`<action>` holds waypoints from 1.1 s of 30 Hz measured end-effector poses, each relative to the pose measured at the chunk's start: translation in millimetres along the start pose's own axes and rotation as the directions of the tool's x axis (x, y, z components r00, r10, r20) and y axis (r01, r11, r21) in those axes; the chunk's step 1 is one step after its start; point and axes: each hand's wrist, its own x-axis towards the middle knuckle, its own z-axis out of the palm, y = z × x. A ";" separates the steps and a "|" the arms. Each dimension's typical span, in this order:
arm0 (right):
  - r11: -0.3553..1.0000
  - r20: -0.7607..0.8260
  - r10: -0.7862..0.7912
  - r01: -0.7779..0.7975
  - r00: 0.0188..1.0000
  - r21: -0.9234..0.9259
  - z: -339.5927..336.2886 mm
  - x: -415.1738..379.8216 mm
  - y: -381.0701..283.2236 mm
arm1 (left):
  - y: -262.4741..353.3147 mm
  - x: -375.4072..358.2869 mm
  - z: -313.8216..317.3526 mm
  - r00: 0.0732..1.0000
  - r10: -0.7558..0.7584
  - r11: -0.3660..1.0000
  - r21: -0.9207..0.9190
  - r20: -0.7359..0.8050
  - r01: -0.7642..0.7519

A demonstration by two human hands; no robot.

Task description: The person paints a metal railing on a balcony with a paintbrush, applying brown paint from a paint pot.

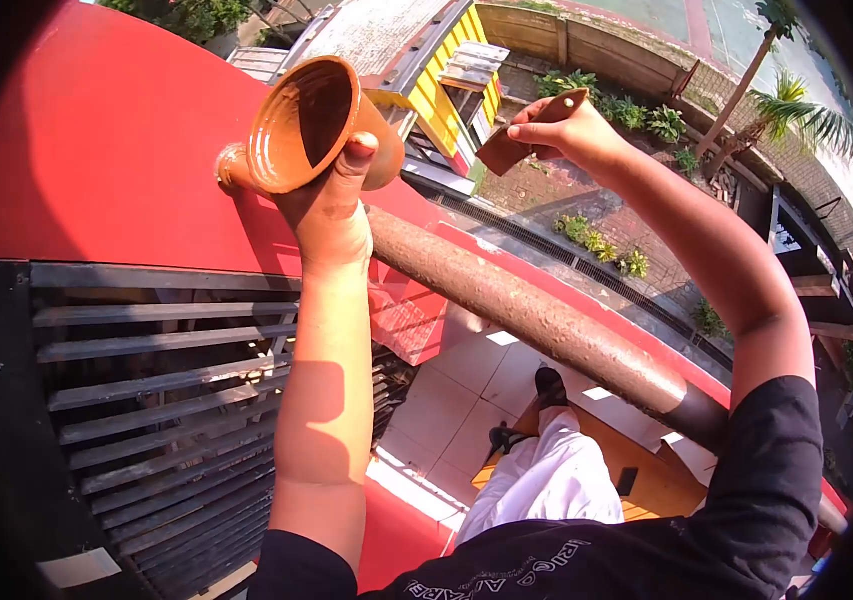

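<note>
My left hand (334, 205) is closed around a terracotta-coloured pot (286, 130), held up and tilted so that its wide mouth and dark, glossy inside face me. The thumb presses on its outer wall near the rim; most of the other fingers are hidden behind the pot. To the right, apart from the pot, my right hand (571, 135) pinches a flat, dark brown piece (504, 150) with straight edges. Its exact kind does not show. Below the hands, a thick brown railing pipe (536, 310) runs diagonally.
A red wall (126, 150) rises on the left, above black slats (176, 395). My legs (556, 470) are over a wooden bench (666, 488), with a dark phone-like object (627, 481) beside them. Beyond the railing lie a paved garden (606, 225) and a yellow hut (446, 105), lower down.
</note>
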 end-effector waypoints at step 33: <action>0.685 0.243 0.426 -0.486 0.871 0.542 67.7 40.2 315.0 | -14.1 -2.2 -1.4 0.974 -0.198 0.957 0.191 -0.112 0.217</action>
